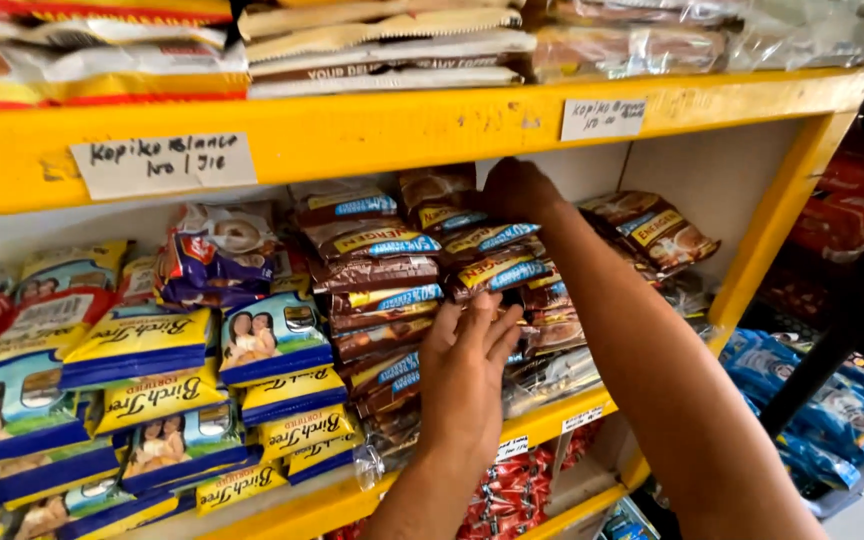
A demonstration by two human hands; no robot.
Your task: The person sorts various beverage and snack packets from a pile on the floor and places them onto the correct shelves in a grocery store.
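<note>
On a yellow shelf [372, 135] of a small shop, yellow-and-blue sachet packs [142, 345] lie at far left in loose overlapping rows, several tilted and sliding toward the front lip; nothing in view shows a hand on them. Next to them a purple-and-white pack [214, 255] sits atop that heap, also askew. At centre, a tall stack of brown sachets [377, 290] with blue and yellow labels stands mostly squared, though its lower layers bulge forward over the edge. The person's left hand [467, 370] presses flat against the front of this stack, fingers spread and slightly curled, the grip wide and closed on nothing, seemingly steadying or pushing the packs back. Just right, the right hand [517, 190] reaches deep above a second pile of brown sachets [512, 262]; its fingers are hidden behind the packs, so whether the grip holds one cannot be told. Further right, a single brown sachet [657, 232] leans alone against the back wall, apart from the stacks, and clear-wrapped bundles [552, 375] lie low beneath the forearm. Judged from this, the brown stacks are largely built and being straightened, with the right-hand pile uneven, the loose sachet not yet joined, and the left-side packs untidy. Below the shelf, red packs [507, 500] fill a lower tier; blue packets [822, 410] hang at far right.
</note>
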